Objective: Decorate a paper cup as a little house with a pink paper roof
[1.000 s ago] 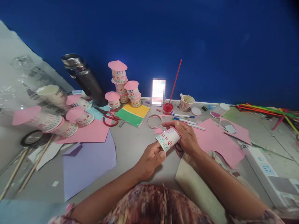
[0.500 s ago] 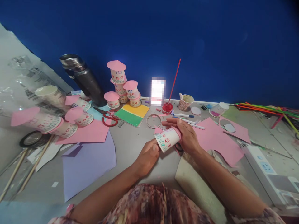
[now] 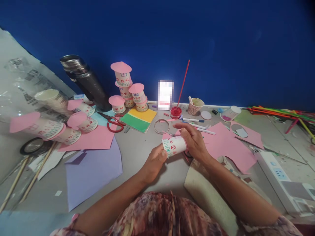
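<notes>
Behind the held cup, a ring lies between scissors and markers.

Left hand: closed on left end of cup, thumb on near side, fingers partly hidden. Right hand: palm toward cup's right end, fingers extended past its far side. Forearms: bare, slanting in from cup's near side, left and right.
</notes>
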Demonstrator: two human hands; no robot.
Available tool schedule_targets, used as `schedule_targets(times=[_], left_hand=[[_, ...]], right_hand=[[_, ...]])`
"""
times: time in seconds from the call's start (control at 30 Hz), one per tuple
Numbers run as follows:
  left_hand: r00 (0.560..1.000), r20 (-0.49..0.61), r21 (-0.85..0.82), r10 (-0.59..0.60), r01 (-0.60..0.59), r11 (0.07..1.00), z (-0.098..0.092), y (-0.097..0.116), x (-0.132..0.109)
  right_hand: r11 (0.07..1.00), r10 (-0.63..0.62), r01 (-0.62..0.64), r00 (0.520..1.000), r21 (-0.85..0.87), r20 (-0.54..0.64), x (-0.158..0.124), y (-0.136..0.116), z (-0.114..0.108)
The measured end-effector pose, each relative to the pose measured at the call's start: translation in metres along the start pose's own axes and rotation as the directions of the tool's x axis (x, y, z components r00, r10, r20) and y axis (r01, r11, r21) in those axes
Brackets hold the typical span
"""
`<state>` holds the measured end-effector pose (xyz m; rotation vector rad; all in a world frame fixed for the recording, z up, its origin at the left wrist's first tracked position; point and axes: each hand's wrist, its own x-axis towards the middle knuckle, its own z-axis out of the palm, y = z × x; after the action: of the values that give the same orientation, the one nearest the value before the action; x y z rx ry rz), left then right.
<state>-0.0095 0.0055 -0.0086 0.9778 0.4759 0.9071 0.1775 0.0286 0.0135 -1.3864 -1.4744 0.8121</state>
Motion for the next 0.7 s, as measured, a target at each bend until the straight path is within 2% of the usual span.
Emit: schedule_targets(times=[0.1,0.23,0.33,0.4,0.47,0.53,0.63,0.7], left_hand=[[0.999,0.033,0.116,0.030,-0.033,0.993,-0.003,0.000,-0.001],[0.995,0.080,0.258,0.058,-0.077,0.963,-0.001,0.010,-0.004],[0.994,0.099,0.323,0.041,-0.071,0.944,0.002,0.016,-0.007],[0.994,0.112,0.300,0.013,-0.046,0.953,0.003,0.017,-0.007],[0.996,0.084,0.154,-0.013,0.000,0.988,0.002,0.014,-0.005],[0.999,-0.005,-0.094,-0.032,0.031,0.995,0.000,0.012,-0.001],[0.990,-0.108,-0.379,-0.087,0.040,0.925,-0.008,0.013,0.003],[0.984,-0.109,-0.489,-0.141,0.071,0.869,-0.012,0.016,0.005]], right_hand=[[1.000,0.007,-0.007,1.000,-0.017,0.006,0.002,-0.001,0.000],[0.999,0.034,-0.033,0.999,-0.006,0.041,0.006,-0.001,-0.002],[0.991,0.098,-0.107,0.989,0.077,0.110,0.009,-0.001,-0.005],[0.970,0.159,-0.184,0.974,0.158,0.159,0.011,-0.001,-0.008],[0.939,0.222,-0.252,0.964,0.232,0.148,0.012,0.000,-0.012],[0.926,0.237,-0.248,0.969,0.285,0.073,0.012,0.000,-0.016],[0.946,0.102,-0.080,0.993,0.314,-0.052,0.009,0.000,-0.021],[0.955,-0.044,0.071,0.994,0.289,-0.100,0.004,-0.002,-0.022]])
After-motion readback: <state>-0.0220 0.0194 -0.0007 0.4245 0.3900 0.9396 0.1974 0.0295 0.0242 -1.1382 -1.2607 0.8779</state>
